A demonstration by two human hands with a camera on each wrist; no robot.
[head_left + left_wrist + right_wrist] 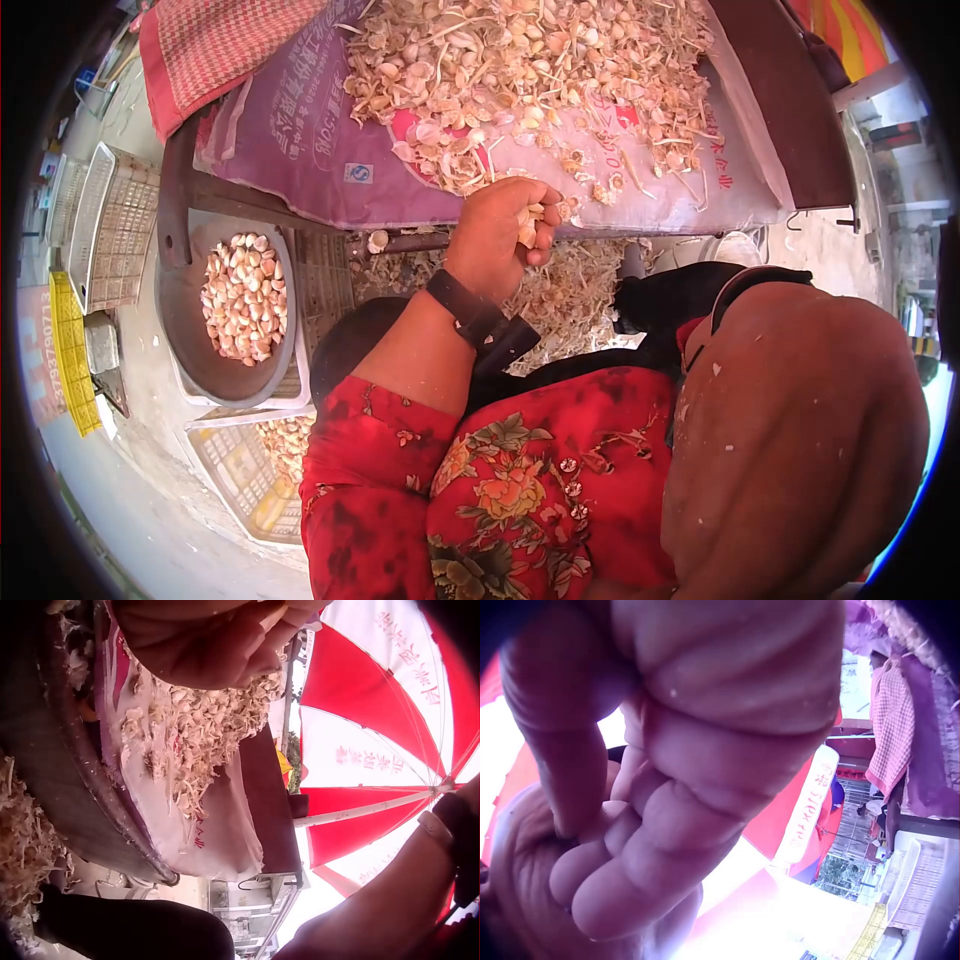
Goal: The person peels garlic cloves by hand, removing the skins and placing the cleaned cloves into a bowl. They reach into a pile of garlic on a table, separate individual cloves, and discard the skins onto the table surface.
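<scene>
Some garlic cloves (528, 226) lie within the curled fingers of the left hand (492, 232), at upper middle, near the husks (530, 75); light, closed grip should keep them. Right hand's (705, 750) fingers bend; I cannot tell what they hold.

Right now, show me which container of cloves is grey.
The oval bowl, solid-walled and grey; the crate below it in the head view, also holding cloves, is pale and slotted.

The dark brown tabletop (795, 120) carries a spread purple-and-pale printed sack (390, 190); garlic skins and stems (530, 70) heap across its far middle. A checked cloth (215, 50) lies far left.
</scene>
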